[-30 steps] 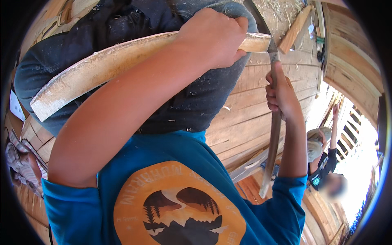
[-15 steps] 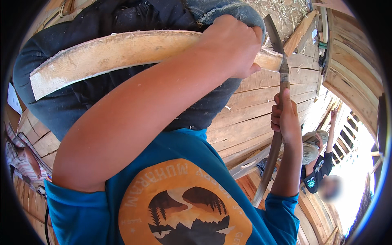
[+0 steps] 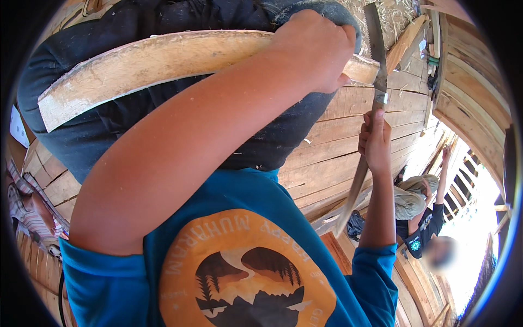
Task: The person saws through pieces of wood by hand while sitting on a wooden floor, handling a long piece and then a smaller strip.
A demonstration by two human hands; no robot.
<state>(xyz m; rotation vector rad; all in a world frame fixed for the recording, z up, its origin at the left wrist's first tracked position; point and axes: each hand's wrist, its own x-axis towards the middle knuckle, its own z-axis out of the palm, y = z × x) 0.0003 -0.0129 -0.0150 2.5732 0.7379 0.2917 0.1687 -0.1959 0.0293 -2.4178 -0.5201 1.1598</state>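
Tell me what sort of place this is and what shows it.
Probably a rough woodworking space: wood shavings lie on the plank floor, and the right hand grips a long-handled blade near one end of a curved piece of wood.

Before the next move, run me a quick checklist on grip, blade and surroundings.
1. Left hand closed on the curved wooden strip: ok.
2. Strip lying across the dark trousers: ok.
3. Right hand wrapped round the long handle: ok.
4. Blade touching the strip's end: cannot tell; they meet in this view.
5. Safe margin between blade and left hand: cannot tell; apart, but near.
6. Other person away from the blade: ok.
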